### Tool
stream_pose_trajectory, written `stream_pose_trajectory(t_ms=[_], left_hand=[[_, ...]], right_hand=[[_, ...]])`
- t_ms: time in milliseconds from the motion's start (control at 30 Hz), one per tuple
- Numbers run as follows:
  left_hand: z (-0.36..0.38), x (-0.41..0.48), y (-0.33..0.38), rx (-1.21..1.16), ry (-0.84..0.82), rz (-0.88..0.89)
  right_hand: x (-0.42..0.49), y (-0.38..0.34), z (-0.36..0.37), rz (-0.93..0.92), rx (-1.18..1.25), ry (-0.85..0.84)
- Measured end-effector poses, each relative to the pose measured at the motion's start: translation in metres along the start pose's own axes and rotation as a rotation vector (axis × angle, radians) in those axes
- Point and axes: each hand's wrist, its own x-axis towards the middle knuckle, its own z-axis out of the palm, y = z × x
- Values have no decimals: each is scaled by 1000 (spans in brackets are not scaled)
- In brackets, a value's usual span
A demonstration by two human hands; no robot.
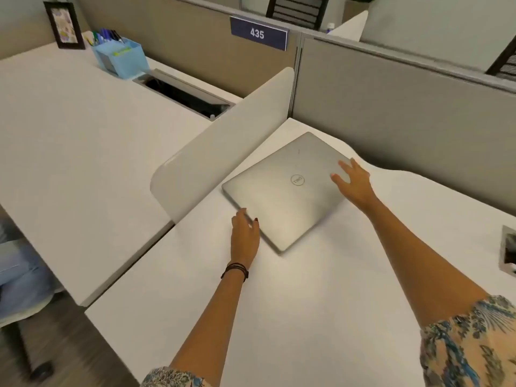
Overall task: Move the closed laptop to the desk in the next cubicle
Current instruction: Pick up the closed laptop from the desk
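Head view. I see the closed silver laptop with a round logo on its lid [287, 191] lying flat on the white bench [307, 303], turned at an angle, its far-left side close to the low white rounded divider panel [220, 146] that separates this bench from the next white bench on the left [69, 135].

My left hand [245, 236] is at the laptop's near-left edge, fingers loosely curled against the edge; I cannot tell whether the grip has closed on it. A dark corded bracelet [235, 270] sits at that wrist.

My right hand [352, 182] lies over the laptop's right corner, fingers spread wide and flat on the lid, grip open, nothing clasped. Both forearms are bare, with floral-print sleeves [469, 342] at the lower frame edge.

On the left bench, far end: a light blue plastic desk organiser holding pens [120, 58], a dark-framed picture standing upright [64, 25] beside it, and an open rectangular cable slot [184, 93] nearer the divider.

Behind, beige cubicle walls [391, 107] with a navy sign reading 435 [258, 33]. A dark recessed fitting shows at the right edge of my bench [508, 250].
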Motion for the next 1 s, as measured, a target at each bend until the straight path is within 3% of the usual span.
stream_pose_trajectory(t_ms=[267,500,600,800,1000], left_hand=[[-14,40,-8,-288,-46,-318],[-32,59,-5,-293,-335,-546],[-30,55,-4,-259,-438,-559],[-34,55,-7,-317,-488,-570],[-31,54,-8,-387,-464,-605]], right_hand=[[41,11,35,85,-1,-110],[89,27,43,87,-87,-125],[106,34,46,82,-145,-98],[140,45,49,52,-288,-59],[162,36,48,207,-269,0]])
